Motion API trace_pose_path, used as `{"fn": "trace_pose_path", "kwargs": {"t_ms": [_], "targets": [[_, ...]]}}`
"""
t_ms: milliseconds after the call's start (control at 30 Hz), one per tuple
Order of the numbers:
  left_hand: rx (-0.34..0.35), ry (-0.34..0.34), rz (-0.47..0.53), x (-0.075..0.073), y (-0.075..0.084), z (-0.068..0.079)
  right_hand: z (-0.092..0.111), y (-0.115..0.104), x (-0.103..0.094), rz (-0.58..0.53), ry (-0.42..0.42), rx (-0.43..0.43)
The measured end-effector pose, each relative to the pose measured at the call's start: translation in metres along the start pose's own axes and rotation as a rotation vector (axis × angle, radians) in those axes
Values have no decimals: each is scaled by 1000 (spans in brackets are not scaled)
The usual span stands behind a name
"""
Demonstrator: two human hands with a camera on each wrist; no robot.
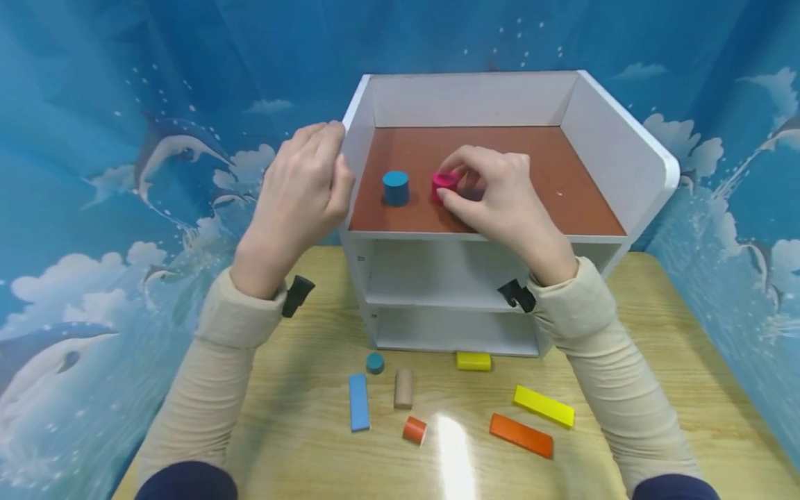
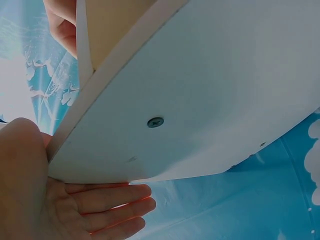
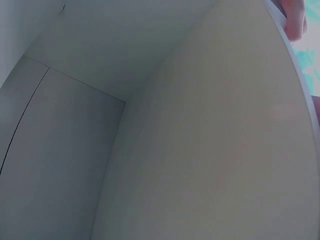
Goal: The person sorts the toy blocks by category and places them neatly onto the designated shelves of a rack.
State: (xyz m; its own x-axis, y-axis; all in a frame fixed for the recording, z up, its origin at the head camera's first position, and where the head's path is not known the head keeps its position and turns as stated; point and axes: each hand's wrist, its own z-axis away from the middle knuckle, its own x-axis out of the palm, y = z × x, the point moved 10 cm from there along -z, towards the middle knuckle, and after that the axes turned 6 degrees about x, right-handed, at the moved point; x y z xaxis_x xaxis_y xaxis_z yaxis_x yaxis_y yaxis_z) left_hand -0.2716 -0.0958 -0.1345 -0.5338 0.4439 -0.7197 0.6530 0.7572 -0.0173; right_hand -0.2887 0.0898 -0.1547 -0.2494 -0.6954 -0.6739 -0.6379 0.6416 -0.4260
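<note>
Head view. Beige sleeves (image 1: 631,396), one pair, nearest. Right hand (image 1: 500,191): thumb and fingers pinching a red cylinder (image 1: 441,181) at the brown top of a white cabinet (image 1: 431,271); contact with that surface cannot be told. Blue cylinder (image 1: 396,189): upright on the same top, left of the red one. Left hand (image 1: 300,180): at the cabinet's left wall. Wooden table (image 1: 300,430): blue strip (image 1: 359,403), tan cylinder (image 1: 403,389), yellow strip (image 1: 544,406), orange strip (image 1: 521,436), among others.

Left wrist view. Left hand: fingers straight, beside the side panel (image 2: 200,100); one dark screw (image 2: 155,122).

Right wrist view. Cabinet interior, pale; fingers (image 3: 295,22) at upper right, grip not legible.
</note>
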Motion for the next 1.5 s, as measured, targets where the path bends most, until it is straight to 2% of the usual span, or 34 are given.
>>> {"fn": "trace_pose_path", "kwargs": {"t_ms": [467,700,900,1133,1500], "targets": [[-20,-15,4,2,-2,0,1,2,1,13,-2,20],[-20,-19,5,4,-2,0,4,0,-10,-8,74,17],[-20,-17,5,4,-2,1,10,-11,-22,-72,162,-53],[-17,-13,8,2,-2,1,26,-30,-35,-70,272,-171],[-1,2,12,1,-1,1,53,-55,-36,-58,278,-226]]}}
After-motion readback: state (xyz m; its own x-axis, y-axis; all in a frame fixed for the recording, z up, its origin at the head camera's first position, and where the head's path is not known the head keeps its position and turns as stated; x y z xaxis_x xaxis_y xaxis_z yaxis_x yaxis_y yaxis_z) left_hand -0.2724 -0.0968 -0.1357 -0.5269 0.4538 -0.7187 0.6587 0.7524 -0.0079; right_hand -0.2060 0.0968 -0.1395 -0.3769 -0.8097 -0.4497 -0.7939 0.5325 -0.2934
